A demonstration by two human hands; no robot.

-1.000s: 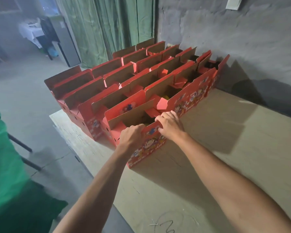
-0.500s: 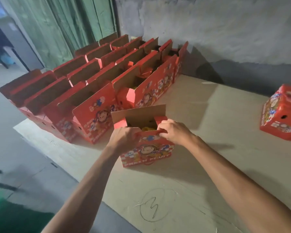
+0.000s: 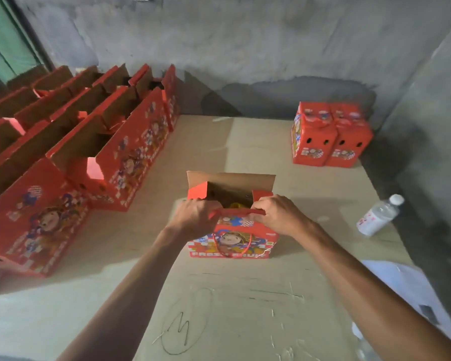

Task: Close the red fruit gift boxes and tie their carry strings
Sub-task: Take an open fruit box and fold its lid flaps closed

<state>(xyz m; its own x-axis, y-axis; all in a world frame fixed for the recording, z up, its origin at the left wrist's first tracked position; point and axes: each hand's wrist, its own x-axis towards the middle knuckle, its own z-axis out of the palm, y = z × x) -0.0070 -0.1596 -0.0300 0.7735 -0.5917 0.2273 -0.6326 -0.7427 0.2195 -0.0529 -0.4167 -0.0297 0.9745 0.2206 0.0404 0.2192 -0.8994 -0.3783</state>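
Readable markings

White "FRESH FRUIT", partly hidden by a string, runs along the red cardboard gift box (image 3: 232, 241); a pen-drawn, circled "3" marks the brown cardboard tabletop (image 3: 182, 324).

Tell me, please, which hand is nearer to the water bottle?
Right. The right hand grips the open box on the side facing the water bottle; the left hand grips its far side.

Open box (image 3: 232, 241) now pulled clear of the open-box rows (image 3: 84, 142) at 10 o'clock, sitting alone mid-table. A second ago it was still in the front row. Left hand (image 3: 193, 217) and right hand (image 3: 279, 214) kept their grip on its near top flap. Carry string (image 3: 232, 246) now visible on its front face.
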